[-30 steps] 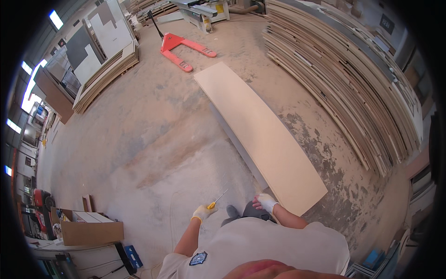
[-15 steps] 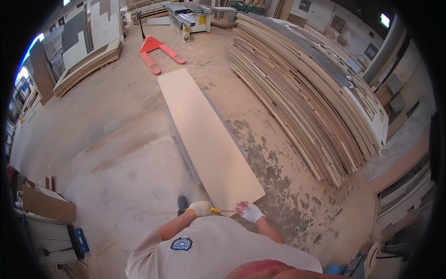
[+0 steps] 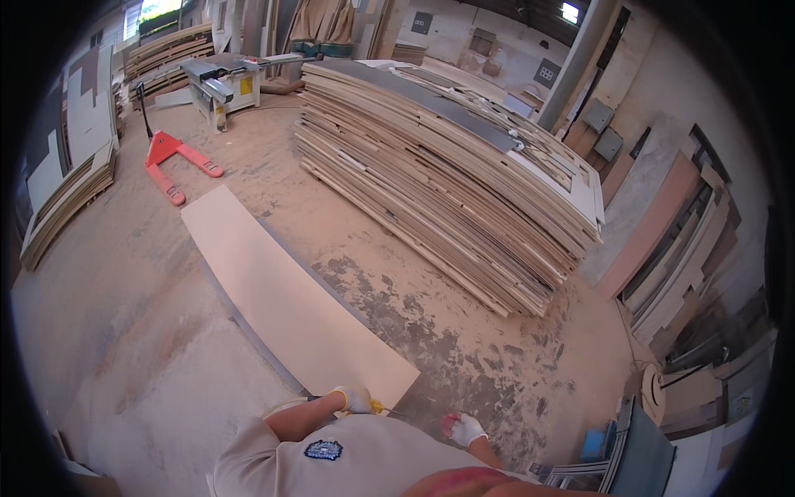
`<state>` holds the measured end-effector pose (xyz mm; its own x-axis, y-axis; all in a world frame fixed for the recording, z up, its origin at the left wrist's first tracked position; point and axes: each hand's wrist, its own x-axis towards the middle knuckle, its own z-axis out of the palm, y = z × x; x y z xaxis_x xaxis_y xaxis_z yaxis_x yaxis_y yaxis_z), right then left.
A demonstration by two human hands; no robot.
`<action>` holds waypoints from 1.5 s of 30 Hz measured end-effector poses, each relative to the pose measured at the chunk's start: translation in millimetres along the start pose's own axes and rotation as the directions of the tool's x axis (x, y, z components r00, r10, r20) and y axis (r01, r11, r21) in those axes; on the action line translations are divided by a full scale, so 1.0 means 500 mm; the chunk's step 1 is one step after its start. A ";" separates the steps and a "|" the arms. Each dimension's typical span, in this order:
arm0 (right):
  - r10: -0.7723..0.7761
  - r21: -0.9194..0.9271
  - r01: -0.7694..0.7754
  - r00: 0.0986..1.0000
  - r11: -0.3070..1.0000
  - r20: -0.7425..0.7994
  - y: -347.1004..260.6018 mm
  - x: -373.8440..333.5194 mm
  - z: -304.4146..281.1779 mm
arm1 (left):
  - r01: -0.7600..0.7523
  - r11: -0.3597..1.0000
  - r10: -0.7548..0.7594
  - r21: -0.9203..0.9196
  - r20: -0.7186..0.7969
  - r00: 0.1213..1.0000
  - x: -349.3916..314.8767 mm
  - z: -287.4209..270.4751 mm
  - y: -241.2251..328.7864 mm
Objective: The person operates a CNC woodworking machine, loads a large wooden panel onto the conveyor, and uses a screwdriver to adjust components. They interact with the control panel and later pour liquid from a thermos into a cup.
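Observation:
My left hand (image 3: 356,399), in a white glove with a yellow cuff, is wrapped round a yellow air blow gun (image 3: 378,407). The gun's thin nozzle points right, and a pale hose (image 3: 286,407) runs off behind the hand. Just beyond lies a long tan board (image 3: 281,290) on a slightly wider grey sheet (image 3: 240,321), stretching away to the far left. My right hand (image 3: 465,429) hovers to the right of the board's near end, touching nothing. Its glove leaves the fingertips bare; the fingers are loosely curled, and nothing shows in them.
A tall stack of boards (image 3: 431,182) stands ahead on the right. Past the board's far end is a red pallet jack (image 3: 175,157), with a saw machine (image 3: 228,87) behind it. More panels (image 3: 87,157) lean at far left. Offcuts (image 3: 675,257) fill a rack on the right.
My view has swung to the right, so the board and stack appear farther left. My right hand has moved away from the nozzle and the board's end. The left keeps its hold on the blow gun.

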<state>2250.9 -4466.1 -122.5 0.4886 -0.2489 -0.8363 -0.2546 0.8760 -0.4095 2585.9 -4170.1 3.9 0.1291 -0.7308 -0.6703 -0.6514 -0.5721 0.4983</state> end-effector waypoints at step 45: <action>-0.188 0.182 0.224 0.962 0.957 -0.197 0.065 -0.077 0.121 | -0.100 0.989 0.109 -0.111 0.077 0.991 -0.027 -0.072 -0.128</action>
<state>2274.4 -4403.0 -81.6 0.3533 -0.4857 -0.7995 0.0179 0.8580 -0.5133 2652.7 -4137.0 1.1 -0.0004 -0.7581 -0.6521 -0.5741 -0.5338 0.6209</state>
